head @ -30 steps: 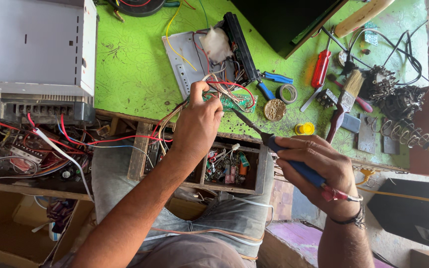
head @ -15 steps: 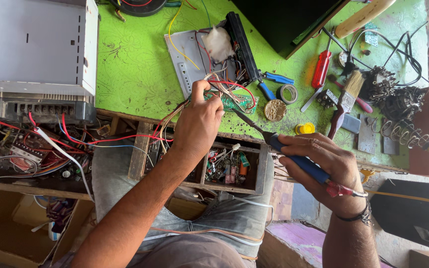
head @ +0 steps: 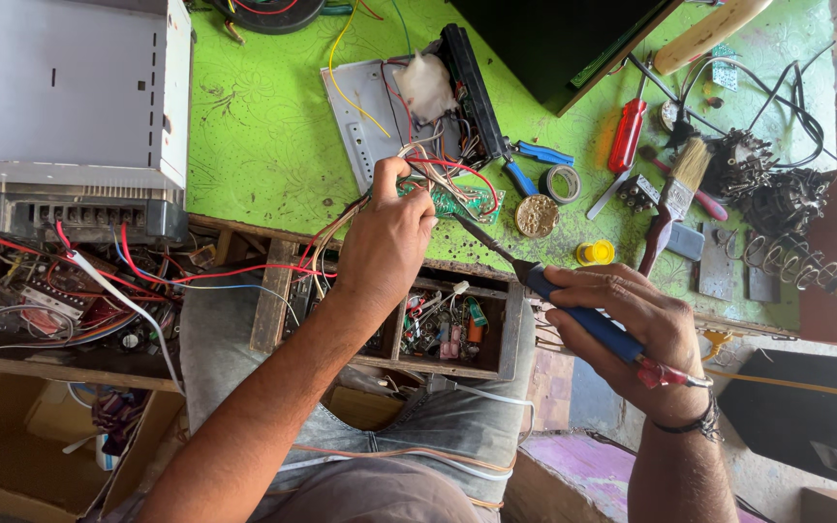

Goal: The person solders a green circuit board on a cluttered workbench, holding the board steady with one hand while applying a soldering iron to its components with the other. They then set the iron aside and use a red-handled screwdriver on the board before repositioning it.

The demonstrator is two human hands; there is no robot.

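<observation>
A grey metal case is seen at the left of the green bench. A red screwdriver, a paintbrush, a tape roll and a yellow cap are laid at the right.

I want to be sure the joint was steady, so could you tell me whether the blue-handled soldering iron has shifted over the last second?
No; the blue-handled soldering iron keeps its tip beside the round brass tin.
</observation>
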